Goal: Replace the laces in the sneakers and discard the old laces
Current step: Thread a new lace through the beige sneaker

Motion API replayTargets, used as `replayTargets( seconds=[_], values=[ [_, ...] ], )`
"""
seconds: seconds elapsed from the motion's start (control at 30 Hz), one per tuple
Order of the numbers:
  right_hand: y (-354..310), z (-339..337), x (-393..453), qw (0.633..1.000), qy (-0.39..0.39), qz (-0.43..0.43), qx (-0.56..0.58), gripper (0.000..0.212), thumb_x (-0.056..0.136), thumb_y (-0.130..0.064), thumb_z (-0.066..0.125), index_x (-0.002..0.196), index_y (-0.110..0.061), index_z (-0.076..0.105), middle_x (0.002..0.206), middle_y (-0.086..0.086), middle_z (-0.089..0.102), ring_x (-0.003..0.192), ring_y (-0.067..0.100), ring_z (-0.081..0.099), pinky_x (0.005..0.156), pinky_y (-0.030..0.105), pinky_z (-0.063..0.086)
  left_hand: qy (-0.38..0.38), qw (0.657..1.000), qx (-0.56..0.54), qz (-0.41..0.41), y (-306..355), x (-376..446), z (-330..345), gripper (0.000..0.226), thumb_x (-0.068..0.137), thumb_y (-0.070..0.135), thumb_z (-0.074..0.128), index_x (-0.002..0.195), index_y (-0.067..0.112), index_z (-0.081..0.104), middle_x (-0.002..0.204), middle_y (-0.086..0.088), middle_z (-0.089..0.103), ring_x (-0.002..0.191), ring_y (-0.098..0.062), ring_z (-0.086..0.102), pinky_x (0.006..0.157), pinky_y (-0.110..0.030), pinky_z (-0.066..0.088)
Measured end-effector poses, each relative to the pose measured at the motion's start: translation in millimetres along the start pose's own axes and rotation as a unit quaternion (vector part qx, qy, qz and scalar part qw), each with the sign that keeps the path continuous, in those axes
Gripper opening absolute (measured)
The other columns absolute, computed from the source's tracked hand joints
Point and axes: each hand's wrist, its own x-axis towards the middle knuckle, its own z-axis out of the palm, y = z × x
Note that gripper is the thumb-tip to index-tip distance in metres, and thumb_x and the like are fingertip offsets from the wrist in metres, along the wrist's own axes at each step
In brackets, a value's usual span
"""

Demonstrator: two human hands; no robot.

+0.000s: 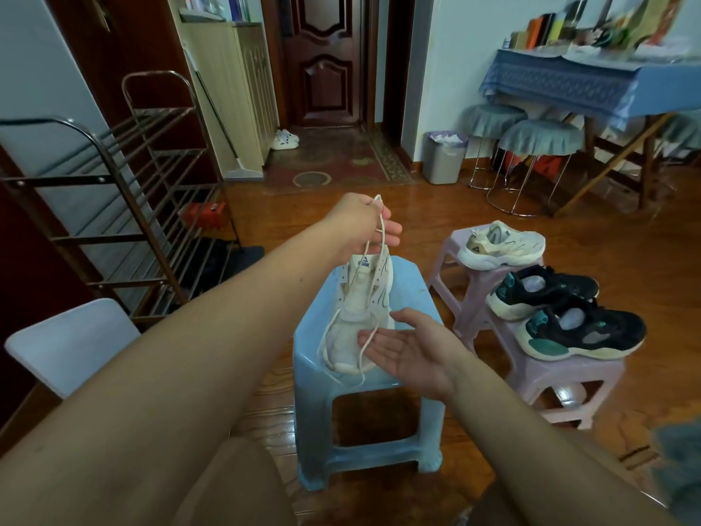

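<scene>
Fingers (387, 229) of left hand (364, 225) pinching cream old lace (383, 237) above white mesh sneaker (356, 301) mid blue plastic stool (417, 294); right hand (409, 347) spread, palm up, at sneaker's toe.

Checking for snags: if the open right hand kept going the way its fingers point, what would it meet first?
Probably the loose cream lace hanging across the white mesh sneaker on the pale blue plastic stool; the right hand already has its fingertips beside it, though depth is unclear.

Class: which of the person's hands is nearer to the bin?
Left. The left hand is raised over the white sneaker's far end, towards the bin; the right hand is at its near end.
</scene>
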Motion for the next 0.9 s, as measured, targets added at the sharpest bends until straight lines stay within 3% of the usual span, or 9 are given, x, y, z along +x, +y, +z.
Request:
replayTargets(
  seconds=[0.13, 0.2, 0.3, 0.37, 0.5, 0.67, 0.8, 0.9],
  values=[
    [9, 10, -1, 0.998, -0.041, -0.012, -0.038, 0.039, 0.099, -0.022, 0.056, 0.126, 0.006, 0.059, 0.114, 0.02, 0.072, 0.082, 0.024, 0.074, 0.1, 0.044, 0.051, -0.01, 1.0, -0.023, -0.01, -1, -2, -1, 0.029, 0.111, 0.024, 0.039, 0.113, 0.006, 0.061, 0.092, -0.008, 0.078, 0.081, -0.021, 0.078, 0.088, -0.045, 0.062],
    [21, 11, -2, 0.997, -0.061, -0.011, -0.037, 0.042, 0.095, -0.018, 0.06, 0.13, 0.005, 0.058, 0.114, 0.021, 0.072, 0.09, 0.029, 0.075, 0.1, 0.049, 0.053, -0.007, 0.999, -0.03, -0.015, 0, -2, -2, 0.028, 0.111, 0.023, 0.04, 0.112, 0.005, 0.061, 0.093, -0.009, 0.078, 0.081, -0.022, 0.078, 0.087, -0.046, 0.062],
    [30, 17, -5, 0.994, -0.096, -0.045, 0.031, 0.045, 0.091, -0.007, 0.06, 0.134, 0.005, 0.052, 0.124, 0.028, 0.066, 0.111, 0.04, 0.068, 0.089, 0.045, 0.06, -0.003, 0.998, -0.053, -0.03, 1, -3, -4, 0.027, 0.111, 0.02, 0.04, 0.113, 0.004, 0.061, 0.093, -0.011, 0.078, 0.079, -0.023, 0.078, 0.085, -0.047, 0.062],
    [30, 19, -2, 0.992, -0.099, -0.049, 0.058, 0.049, 0.092, -0.006, 0.059, 0.138, 0.005, 0.047, 0.126, 0.032, 0.063, 0.115, 0.046, 0.065, 0.095, 0.048, 0.057, -0.007, 0.996, -0.08, -0.048, 1, -5, -3, 0.025, 0.111, 0.017, 0.038, 0.115, 0.003, 0.059, 0.096, -0.013, 0.076, 0.083, -0.024, 0.078, 0.086, -0.048, 0.061],
    [31, 14, 6, 0.996, -0.064, -0.026, 0.047, 0.059, 0.097, -0.022, 0.057, 0.143, 0.01, 0.039, 0.128, 0.035, 0.061, 0.12, 0.049, 0.06, 0.108, 0.054, 0.046, -0.015, 0.995, -0.083, -0.059, 5, -3, 0, 0.025, 0.112, 0.017, 0.036, 0.112, 0.004, 0.057, 0.099, -0.014, 0.075, 0.09, -0.026, 0.076, 0.089, -0.049, 0.06],
    [23, 9, 10, 0.993, -0.075, 0.009, 0.095, 0.072, 0.098, -0.037, 0.057, 0.145, 0.014, 0.035, 0.138, 0.039, 0.05, 0.129, 0.052, 0.05, 0.113, 0.058, 0.038, 0.047, 0.995, -0.076, -0.042, 20, 14, -17, 0.025, 0.109, 0.011, 0.035, 0.112, 0.003, 0.058, 0.097, -0.016, 0.075, 0.083, -0.027, 0.076, 0.08, -0.045, 0.063],
    [19, 9, 11, 0.985, -0.086, 0.025, 0.147, 0.082, 0.095, -0.048, 0.059, 0.143, 0.014, 0.034, 0.137, 0.043, 0.047, 0.131, 0.057, 0.045, 0.115, 0.062, 0.033, 0.098, 0.987, -0.125, 0.019, 59, 22, -43, 0.026, 0.109, 0.009, 0.033, 0.12, 0.002, 0.056, 0.098, -0.015, 0.071, 0.082, -0.025, 0.074, 0.073, -0.038, 0.062],
    [19, 10, 8, 0.984, -0.087, 0.03, 0.152, 0.082, 0.095, -0.048, 0.06, 0.143, 0.012, 0.033, 0.137, 0.045, 0.045, 0.133, 0.058, 0.041, 0.116, 0.062, 0.032, 0.126, 0.973, -0.18, 0.068, 94, 25, -65, 0.025, 0.108, 0.008, 0.032, 0.11, 0.001, 0.057, 0.095, -0.016, 0.071, 0.08, -0.025, 0.075, 0.069, -0.038, 0.064]
  ],
)
